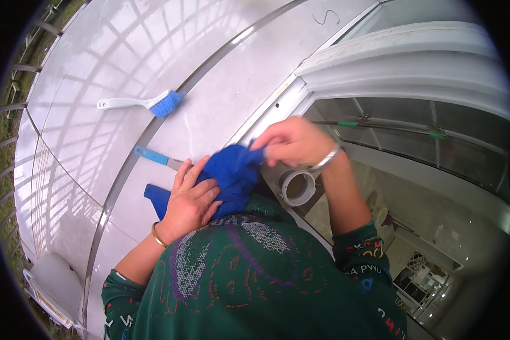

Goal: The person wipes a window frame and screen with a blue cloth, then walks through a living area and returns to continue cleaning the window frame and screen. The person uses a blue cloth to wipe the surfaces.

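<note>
A crumpled blue cloth (233,172) lies bunched in front of my body, at the inner edge of the pale ledge. My left hand (191,202) rests on it with bent fingers, and a flap of it shows left of that wrist. My right hand (295,142), slightly blurred, pinches the cloth's far right end. Beside my left fingertips is a scraper with a blue handle (152,155); the end of its metal blade is hidden by fingers and cloth. Farther off, a white-handled brush (140,102) with blue bristles lies across the metal strip.
A curved-looking metal strip (195,78) crosses the pale tiled surface (238,85). White window framing (276,104) runs on the right. Below my right hand is an open-ended grey-white cylinder (297,188). A thin pole (391,128) spans the opening. A white chair-like object (55,284) stands lower left.
</note>
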Demonstrator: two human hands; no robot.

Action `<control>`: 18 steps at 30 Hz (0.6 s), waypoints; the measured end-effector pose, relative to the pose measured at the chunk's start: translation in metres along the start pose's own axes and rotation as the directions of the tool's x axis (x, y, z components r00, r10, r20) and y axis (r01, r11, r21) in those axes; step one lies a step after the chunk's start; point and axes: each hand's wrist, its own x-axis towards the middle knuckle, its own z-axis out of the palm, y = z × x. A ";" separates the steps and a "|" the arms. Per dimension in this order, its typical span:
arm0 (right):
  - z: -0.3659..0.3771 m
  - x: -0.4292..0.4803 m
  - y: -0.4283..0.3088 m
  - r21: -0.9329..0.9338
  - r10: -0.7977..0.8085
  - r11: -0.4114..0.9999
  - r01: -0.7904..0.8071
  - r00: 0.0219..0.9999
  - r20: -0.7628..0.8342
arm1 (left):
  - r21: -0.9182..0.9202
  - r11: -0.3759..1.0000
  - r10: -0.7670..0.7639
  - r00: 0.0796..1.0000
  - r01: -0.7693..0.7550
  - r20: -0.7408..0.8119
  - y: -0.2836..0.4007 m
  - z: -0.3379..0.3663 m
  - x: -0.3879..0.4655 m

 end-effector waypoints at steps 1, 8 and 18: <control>-0.010 -0.014 0.008 0.075 -0.139 0.986 0.146 0.986 -0.087 | -0.017 1.000 -0.005 0.999 0.004 -0.033 0.003 0.000 0.003; -0.031 -0.040 0.040 0.387 -0.126 0.837 0.388 0.824 -0.553 | -0.081 0.994 -0.079 0.986 0.067 -0.148 0.016 0.002 0.036; -0.004 -0.094 0.008 -0.485 -0.265 0.874 -0.037 0.800 -0.538 | 0.013 0.985 -0.167 0.967 0.173 -0.192 0.029 0.019 0.040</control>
